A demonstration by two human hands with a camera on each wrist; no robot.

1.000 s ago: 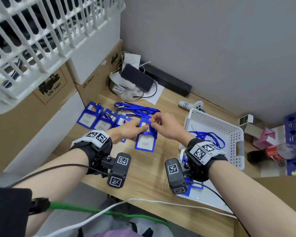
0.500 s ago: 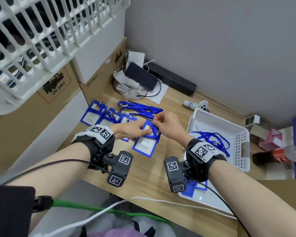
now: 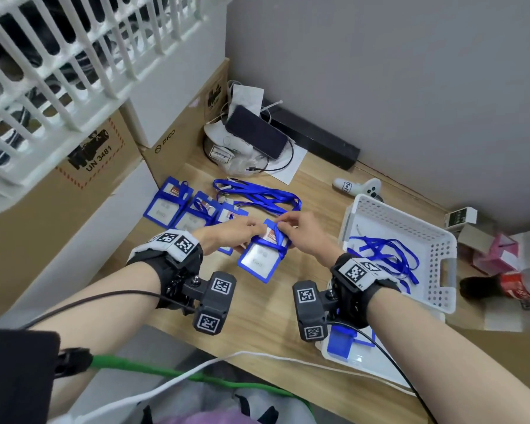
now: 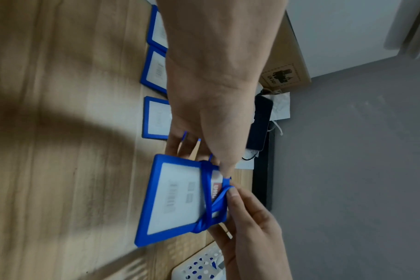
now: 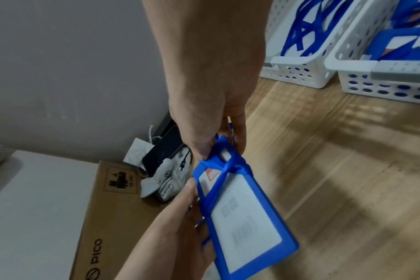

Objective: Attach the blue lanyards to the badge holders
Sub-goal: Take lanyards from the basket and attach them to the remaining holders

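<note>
A blue badge holder with a white card is held just above the wooden table, and a blue lanyard is wrapped across its upper part. My left hand grips the holder's left upper edge, thumb on top and fingers beneath. My right hand pinches the lanyard strap at the holder's top edge. In the right wrist view the holder hangs tilted, with the strap crossing over its red label. The lanyard's clip is hidden by the fingers.
Three more badge holders lie in a row to the left, with loose lanyards behind them. A white basket holding lanyards stands at the right. A front tray holds blue holders. Cardboard boxes line the left edge.
Both hands have stayed on the same holder. It has turned a little so that its lower end points more to the left, and the right fingers have shifted along its top edge.
</note>
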